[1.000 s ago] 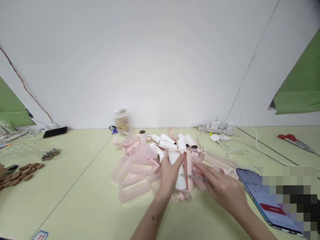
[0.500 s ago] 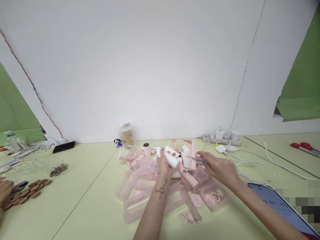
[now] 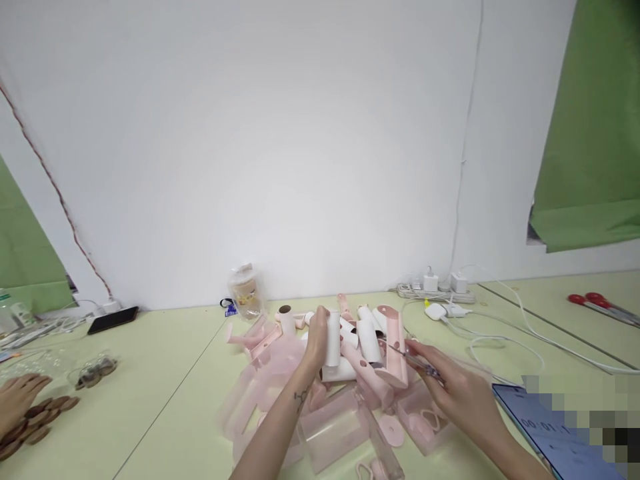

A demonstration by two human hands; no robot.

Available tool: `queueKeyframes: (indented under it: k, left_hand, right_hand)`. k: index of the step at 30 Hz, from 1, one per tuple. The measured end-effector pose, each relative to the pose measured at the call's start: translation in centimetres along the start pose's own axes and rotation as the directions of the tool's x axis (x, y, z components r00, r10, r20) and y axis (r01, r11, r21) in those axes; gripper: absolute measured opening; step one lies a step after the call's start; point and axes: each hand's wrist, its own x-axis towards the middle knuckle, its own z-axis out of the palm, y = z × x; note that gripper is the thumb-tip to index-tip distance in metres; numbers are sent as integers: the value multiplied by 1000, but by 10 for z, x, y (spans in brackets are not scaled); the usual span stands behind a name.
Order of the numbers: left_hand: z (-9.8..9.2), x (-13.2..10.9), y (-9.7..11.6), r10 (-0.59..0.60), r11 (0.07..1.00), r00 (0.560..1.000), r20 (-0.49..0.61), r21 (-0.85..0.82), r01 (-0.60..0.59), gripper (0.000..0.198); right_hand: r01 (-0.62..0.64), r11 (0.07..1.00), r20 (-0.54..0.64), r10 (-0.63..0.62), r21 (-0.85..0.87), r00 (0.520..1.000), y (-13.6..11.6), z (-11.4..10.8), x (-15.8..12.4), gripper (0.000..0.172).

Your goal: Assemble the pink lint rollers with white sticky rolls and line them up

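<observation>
My left hand [image 3: 316,340] is closed around a white paper roll [image 3: 333,339], held upright over the heap. In my right hand [image 3: 453,377] is a slim pointed metal tool [image 3: 423,365]; its exact kind is hard to make out. The tool's tip lies against or in front of a pink half-round plastic holder [image 3: 395,363] with holes in it. Behind and between my hands lie several more white rolls [image 3: 369,340] with brown cardboard cores. Translucent pink covers [image 3: 335,433] and a pink handle piece [image 3: 367,373] are piled below.
A bagged cup [image 3: 247,297] stands by the wall. To the right are a power strip [image 3: 435,293] with chargers, white cables, a phone [image 3: 560,427] and red-handled scissors [image 3: 600,303]. On the left, another person's hand [image 3: 23,400] rests near brown discs [image 3: 43,420] and a black phone [image 3: 113,320].
The view has shifted slightly. The white roll in my left hand has turned from slanted to upright. The pink holder now leans more to the right, near my right hand's tool.
</observation>
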Motion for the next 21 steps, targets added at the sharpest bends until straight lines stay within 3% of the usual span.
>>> queueKeyframes:
  k: [13, 21]
  left_hand:
    - [-7, 12, -8, 8, 965, 994, 105, 261, -35, 27]
    - [-7, 17, -2, 25, 955, 999, 37, 295, -35, 31]
  right_hand:
    - [-39, 994, 34, 35, 101, 999, -7, -4, -3, 38]
    - [-70, 986, 134, 50, 150, 990, -10, -6, -2, 38]
